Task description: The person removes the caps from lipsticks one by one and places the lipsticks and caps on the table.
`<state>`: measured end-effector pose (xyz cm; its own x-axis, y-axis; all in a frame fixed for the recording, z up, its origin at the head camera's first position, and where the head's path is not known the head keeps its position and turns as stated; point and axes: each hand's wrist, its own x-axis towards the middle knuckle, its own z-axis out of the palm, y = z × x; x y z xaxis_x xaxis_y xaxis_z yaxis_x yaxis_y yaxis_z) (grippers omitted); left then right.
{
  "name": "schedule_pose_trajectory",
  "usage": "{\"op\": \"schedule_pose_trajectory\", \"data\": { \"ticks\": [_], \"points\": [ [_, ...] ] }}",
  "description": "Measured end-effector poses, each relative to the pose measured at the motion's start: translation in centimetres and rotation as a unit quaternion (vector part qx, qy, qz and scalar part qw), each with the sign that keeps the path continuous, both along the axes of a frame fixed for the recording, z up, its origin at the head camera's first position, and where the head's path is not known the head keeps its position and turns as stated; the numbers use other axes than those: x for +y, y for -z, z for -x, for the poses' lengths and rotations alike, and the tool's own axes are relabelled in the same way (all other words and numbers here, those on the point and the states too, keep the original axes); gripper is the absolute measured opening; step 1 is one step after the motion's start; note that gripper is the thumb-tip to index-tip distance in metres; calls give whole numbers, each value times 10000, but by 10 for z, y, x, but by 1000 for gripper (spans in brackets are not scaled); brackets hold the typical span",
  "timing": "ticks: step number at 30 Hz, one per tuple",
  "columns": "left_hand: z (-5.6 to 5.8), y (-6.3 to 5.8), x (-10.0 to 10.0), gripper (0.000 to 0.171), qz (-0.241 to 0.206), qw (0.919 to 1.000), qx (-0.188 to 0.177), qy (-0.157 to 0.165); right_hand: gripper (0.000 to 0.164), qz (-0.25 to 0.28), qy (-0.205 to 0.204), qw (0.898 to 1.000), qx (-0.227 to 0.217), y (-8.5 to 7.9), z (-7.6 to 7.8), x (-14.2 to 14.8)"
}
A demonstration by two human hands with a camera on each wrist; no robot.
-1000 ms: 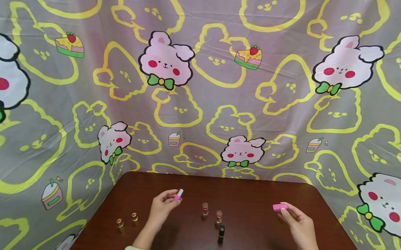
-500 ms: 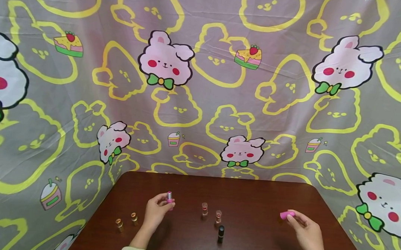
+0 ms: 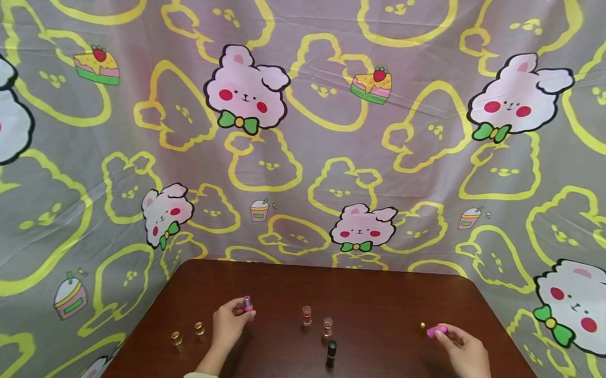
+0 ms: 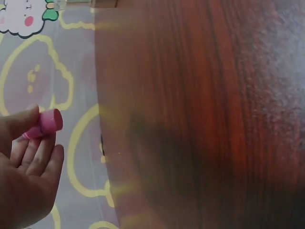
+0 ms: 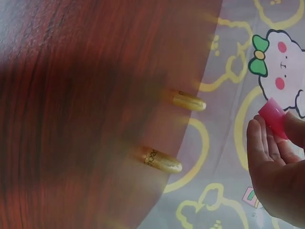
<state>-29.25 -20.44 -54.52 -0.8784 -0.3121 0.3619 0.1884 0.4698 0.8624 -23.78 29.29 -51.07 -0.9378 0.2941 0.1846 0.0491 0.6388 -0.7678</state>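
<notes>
On the left side of the table, my left hand pinches an uncapped pink lipstick with its silver collar upward. The left wrist view shows the pink base between thumb and fingers. My right hand grips the pink lipstick cap between thumb and fingers over the right side. Just beyond that cap a gold cap stands on the table. In the right wrist view two gold caps, a nearer one and another, stand on the wood, apart from the hand.
Two clear-cased lipsticks and a black lipstick tube stand mid-table between the hands. Two gold lipsticks stand at the left, outside the left forearm. A patterned curtain encloses the dark wooden table behind and at both sides.
My left hand has moved left and slightly nearer with the pink lipstick, which now stands more upright. My right hand has shifted right and nearer with the cap, uncovering a gold cap.
</notes>
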Motion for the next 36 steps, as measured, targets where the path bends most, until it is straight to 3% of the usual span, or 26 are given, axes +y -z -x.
{"op": "schedule_pose_trajectory", "data": {
  "ticks": [9,22,36],
  "points": [
    [3,10,-5,24,422,9977,-281,-456,29,-428,-294,9987,10,15,6,7],
    [5,21,-8,25,398,9971,-369,-532,22,-742,-627,9952,-75,32,12,9],
    [10,28,-8,24,582,9949,-514,-642,13,-1032,-725,9919,-155,45,17,11]
  ]
}}
